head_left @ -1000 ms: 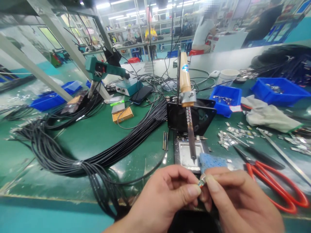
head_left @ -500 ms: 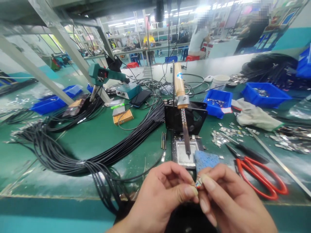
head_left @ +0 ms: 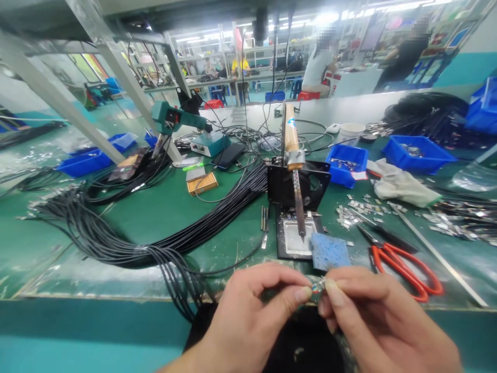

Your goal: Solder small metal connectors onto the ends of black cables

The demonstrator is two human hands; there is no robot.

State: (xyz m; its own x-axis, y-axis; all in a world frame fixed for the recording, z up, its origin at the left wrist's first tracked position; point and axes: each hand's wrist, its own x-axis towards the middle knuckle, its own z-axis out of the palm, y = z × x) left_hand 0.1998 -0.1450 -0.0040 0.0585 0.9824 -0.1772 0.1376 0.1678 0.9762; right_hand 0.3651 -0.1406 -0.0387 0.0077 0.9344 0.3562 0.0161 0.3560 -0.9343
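My left hand (head_left: 252, 311) is closed in a pinch, thumb against forefinger, on a cable end with small coloured wires (head_left: 315, 289). Opposite it, my right hand (head_left: 376, 311) pinches a tiny silvery connector (head_left: 320, 284) at those wires. Whether the two parts are joined, I cannot tell; fingertips cover most of them. Just beyond my fingers lies a blue sponge (head_left: 331, 252). A wooden-handled soldering iron (head_left: 298, 197) hangs tip down over a metal tray (head_left: 289, 248), apart from both hands.
Black cables (head_left: 209, 220) lie bundled on the left. Red-handled scissors (head_left: 411, 267), loose metal connector pieces (head_left: 351, 215) and a white glove (head_left: 404, 184) lie right. Behind stand a black fan (head_left: 277, 184) and blue bins (head_left: 347, 160). Other people sit far off.
The view has shifted slightly, so the bench's front edge sits higher. Both hands still pinch the small parts, with my right hand's lower fingers drawn in a little.
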